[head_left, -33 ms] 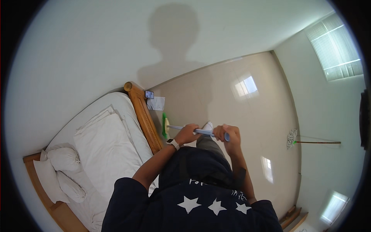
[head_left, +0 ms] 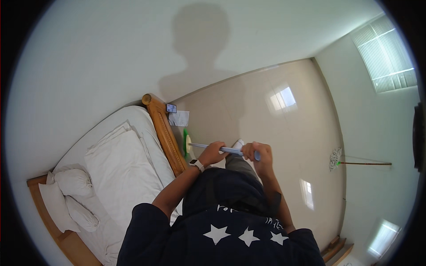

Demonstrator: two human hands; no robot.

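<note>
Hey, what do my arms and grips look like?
Both sleeves are short and dark navy. The left arm wears a pale-strapped watch with a dark, rectangular face. Neither the left grip nor the right grip is gloved.

Dark shirt (head_left: 217, 221): white lettering (head_left: 225, 208), partly hidden | phone screen (head_left: 171, 108): too small to read

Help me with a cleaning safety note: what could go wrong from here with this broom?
The broom, gripped by the left hand and right hand, has its green bristles close to the wooden footboard, so a swing that way might scuff the wood. The white paper-like sheet lies near the bristles and could get caught or creased. The phone-like device at that sheet's edge might be knocked if the broom strays that far.
</note>
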